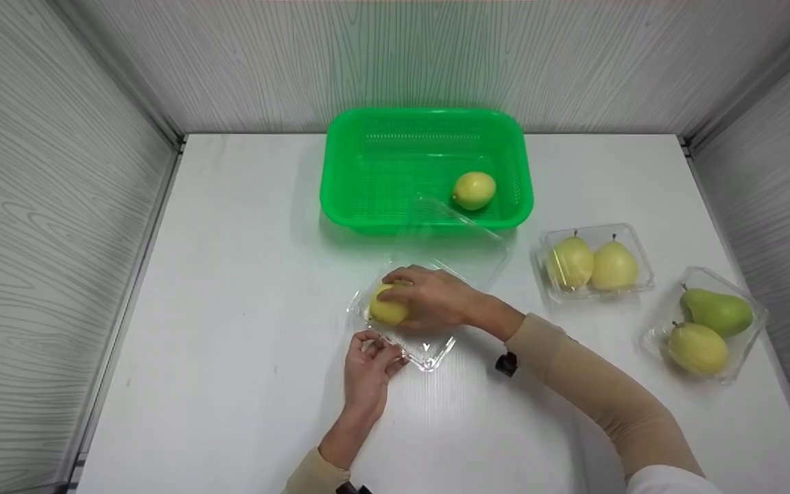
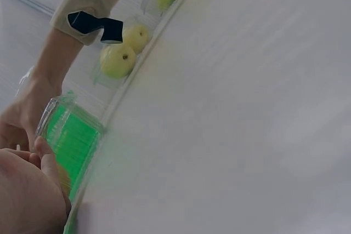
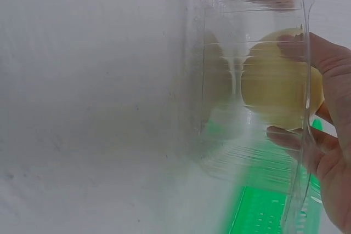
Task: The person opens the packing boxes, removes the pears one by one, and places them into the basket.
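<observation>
In the head view my right hand [image 1: 441,299] grips a yellow pear [image 1: 387,307] from above, inside an open clear plastic clamshell box [image 1: 431,355]. The right wrist view shows thumb and fingers around the pear [image 3: 271,89], seen through the box's side wall. My left hand [image 1: 366,376] pinches the near left rim of the box between thumb and fingers; the left wrist view shows that hand [image 2: 30,193] close up at the rim. The transparent lid [image 1: 460,240] lies folded back toward a green basket [image 1: 426,224]. The pear's underside is hidden.
Inside the basket, at its right end, lies a yellow fruit [image 1: 474,191]. To the right stands a clear box [image 1: 642,280] with two yellow pears. Farther right another box [image 1: 655,343] holds a green pear [image 1: 717,312] and a yellow one [image 1: 698,348]. Walls enclose the table [image 1: 230,309].
</observation>
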Available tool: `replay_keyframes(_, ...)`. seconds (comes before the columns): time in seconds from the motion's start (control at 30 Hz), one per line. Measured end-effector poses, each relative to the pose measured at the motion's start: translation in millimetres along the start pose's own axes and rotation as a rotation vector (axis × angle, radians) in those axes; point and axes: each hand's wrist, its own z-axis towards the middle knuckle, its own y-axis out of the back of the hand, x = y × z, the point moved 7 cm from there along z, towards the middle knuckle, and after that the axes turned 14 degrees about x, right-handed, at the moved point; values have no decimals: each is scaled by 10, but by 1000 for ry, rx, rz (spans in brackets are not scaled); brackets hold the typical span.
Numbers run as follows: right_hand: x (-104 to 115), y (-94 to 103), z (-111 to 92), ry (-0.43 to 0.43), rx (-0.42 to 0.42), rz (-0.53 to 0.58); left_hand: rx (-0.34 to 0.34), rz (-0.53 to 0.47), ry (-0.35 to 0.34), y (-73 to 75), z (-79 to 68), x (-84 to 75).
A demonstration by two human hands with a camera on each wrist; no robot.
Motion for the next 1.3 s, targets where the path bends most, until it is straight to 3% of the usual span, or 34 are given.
replay_keyframes(0.6,89,419,-243,79,-116,-64,-7,8,3,0,-1,-4)
replay_keyframes(0.83,144,624,-372,86,-113,-114,-4,10,-3,-2,-7,-13)
replay_keyframes(1.1,216,946,-503,89,-124,-161,-7,41,5,2,-6,-12)
replay_keyframes(1.3,255,1239,-589,101,-180,-204,-6,43,-3,-4,-11,-23)
